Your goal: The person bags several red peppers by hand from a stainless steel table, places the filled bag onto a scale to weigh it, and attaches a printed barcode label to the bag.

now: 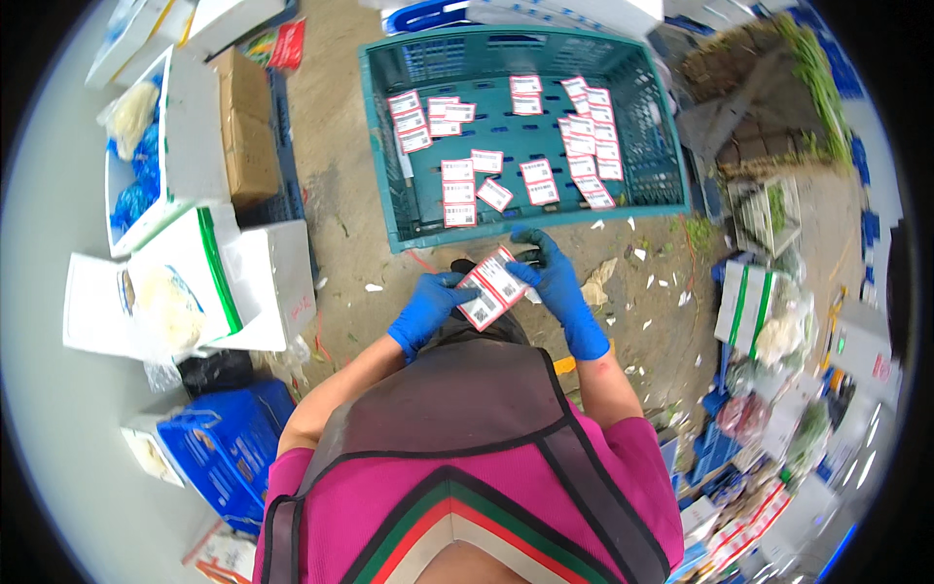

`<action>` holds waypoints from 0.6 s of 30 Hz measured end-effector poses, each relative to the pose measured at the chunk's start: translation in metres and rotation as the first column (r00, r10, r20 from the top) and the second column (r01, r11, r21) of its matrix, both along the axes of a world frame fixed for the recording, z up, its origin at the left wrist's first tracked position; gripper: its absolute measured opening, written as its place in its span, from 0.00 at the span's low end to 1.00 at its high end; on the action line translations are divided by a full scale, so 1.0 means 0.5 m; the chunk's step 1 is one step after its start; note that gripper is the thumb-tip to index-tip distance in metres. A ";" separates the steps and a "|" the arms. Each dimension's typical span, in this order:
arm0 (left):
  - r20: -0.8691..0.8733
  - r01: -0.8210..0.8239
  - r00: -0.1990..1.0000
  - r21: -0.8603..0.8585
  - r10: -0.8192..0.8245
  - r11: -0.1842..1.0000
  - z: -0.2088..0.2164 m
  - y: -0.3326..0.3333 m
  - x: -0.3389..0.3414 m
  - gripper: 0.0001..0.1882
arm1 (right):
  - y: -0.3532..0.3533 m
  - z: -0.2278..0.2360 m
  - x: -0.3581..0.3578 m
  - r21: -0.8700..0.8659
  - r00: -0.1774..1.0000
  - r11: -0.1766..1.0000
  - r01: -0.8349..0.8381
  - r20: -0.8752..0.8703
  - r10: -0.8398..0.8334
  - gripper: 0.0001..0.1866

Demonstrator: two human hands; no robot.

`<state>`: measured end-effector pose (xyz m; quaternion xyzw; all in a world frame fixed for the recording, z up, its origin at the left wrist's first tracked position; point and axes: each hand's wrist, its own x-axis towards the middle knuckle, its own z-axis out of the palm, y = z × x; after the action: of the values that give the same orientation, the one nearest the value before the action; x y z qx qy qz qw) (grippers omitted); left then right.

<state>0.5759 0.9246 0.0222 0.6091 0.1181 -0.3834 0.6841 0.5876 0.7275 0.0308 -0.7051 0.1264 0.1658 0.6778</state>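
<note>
Both my hands wear blue gloves and meet in front of my apron, just short of a green plastic crate (538, 226). My left hand (428, 307) pinches the left edge of a sheet of white labels (494, 285) with red borders and printed codes. At the sheet's right edge my right hand (555, 277) grips it between thumb and fingers, with the index finger raised. Inside the crate lie several similar labels (458, 193), some in strips and some overlapping, such as the cluster (591, 136) on the right side.
A white foam box (183, 146) with blue bags and a brown carton (243, 127) stand at the left. A blue bag (229, 443) lies lower left. Scraps of paper (639, 253) litter the floor beside the crate. Greens (812, 88) and more boxes (744, 307) line the right.
</note>
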 end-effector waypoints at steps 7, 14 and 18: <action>-0.153 0.063 0.983 -0.227 -0.099 0.972 0.050 -0.029 -0.112 0.12 | -0.092 -0.109 -0.245 -0.258 0.818 0.777 0.574 0.155 -0.553 0.14; 0.056 0.405 0.909 -0.344 -0.412 0.847 0.102 -0.159 -0.222 0.13 | -0.142 0.010 -0.604 -0.268 0.728 0.687 0.675 0.089 -0.680 0.16; 0.157 0.649 0.750 -0.364 -0.643 0.668 0.127 -0.286 -0.344 0.13 | -0.083 0.144 -0.694 0.177 0.547 0.547 0.818 0.053 -0.836 0.14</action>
<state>0.4038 0.7815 0.0860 0.4627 -0.1904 -0.6112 0.6133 0.2404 0.6860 0.1027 -0.5249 0.3880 -0.2120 0.7273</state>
